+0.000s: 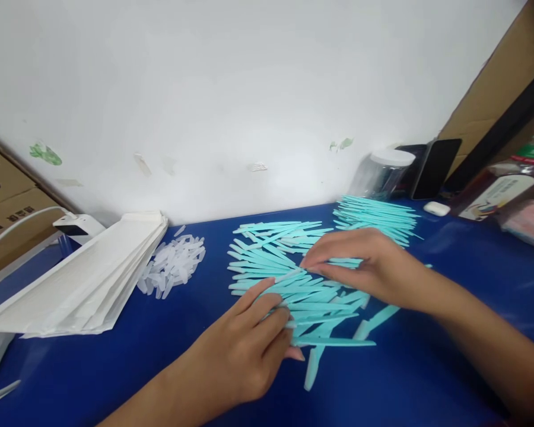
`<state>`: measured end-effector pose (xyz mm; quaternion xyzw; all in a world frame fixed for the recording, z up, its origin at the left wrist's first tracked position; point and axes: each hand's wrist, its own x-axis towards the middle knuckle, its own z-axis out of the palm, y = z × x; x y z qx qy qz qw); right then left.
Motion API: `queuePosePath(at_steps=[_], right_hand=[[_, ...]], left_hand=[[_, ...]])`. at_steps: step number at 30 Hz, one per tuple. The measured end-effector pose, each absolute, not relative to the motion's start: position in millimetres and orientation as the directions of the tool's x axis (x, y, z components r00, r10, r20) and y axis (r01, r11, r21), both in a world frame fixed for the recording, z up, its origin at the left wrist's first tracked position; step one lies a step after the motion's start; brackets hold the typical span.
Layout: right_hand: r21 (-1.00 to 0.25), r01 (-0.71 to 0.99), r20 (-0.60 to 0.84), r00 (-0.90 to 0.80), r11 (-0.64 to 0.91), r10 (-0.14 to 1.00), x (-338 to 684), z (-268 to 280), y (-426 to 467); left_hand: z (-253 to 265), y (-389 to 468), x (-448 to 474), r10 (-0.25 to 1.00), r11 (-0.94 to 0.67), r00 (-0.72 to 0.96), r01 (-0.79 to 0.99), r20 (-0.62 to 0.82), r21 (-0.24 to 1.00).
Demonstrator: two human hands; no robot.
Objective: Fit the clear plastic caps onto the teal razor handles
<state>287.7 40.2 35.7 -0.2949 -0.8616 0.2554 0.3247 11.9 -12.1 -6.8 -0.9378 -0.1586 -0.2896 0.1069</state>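
The right hand (369, 267) is pinching a stick (289, 276) above the loose teal pile (258, 258); the left hand (251, 341) is curling around more sticks (292, 324). A neater bundle (374, 214) is lying behind — seemingly done — with pile and white pieces (178, 262) remaining.

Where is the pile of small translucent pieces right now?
In the head view, the pile of translucent pieces lies left of centre on the blue table, between the white stack and the turquoise sticks.
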Motion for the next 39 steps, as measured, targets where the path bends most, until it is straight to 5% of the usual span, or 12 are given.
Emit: queuePosePath(at_steps=[8, 14, 22, 39], right_hand=[[-0.593, 0.286, 0.421, -0.686, 0.752, 0.593, 265.4, 20.6, 26.7], [-0.553, 0.421, 0.359, -0.658, 0.719, 0.662, 273.7, 26.2, 28.8], [-0.288, 0.463, 0.379, -0.749, 0.838, 0.544, 283.2, 25.7, 39.0], [-0.150, 0.476, 0.490, -0.726, 0.867, 0.483, 286.0, 27.1, 50.0]], left_hand=[[-6.3, -13.8, 13.3, 0.230, -0.928, 0.783, 0.355, 0.578, -0.110], [-4.5, -9.8, 9.8, 0.227, -0.913, 0.779, 0.380, 0.584, -0.151], [-0.2, -4.5, -1.7, 0.221, -0.892, 0.803, 0.396, 0.554, -0.219], [-5.3, -8.0, 4.1, 0.191, -0.852, 0.836, 0.402, 0.514, -0.336]])
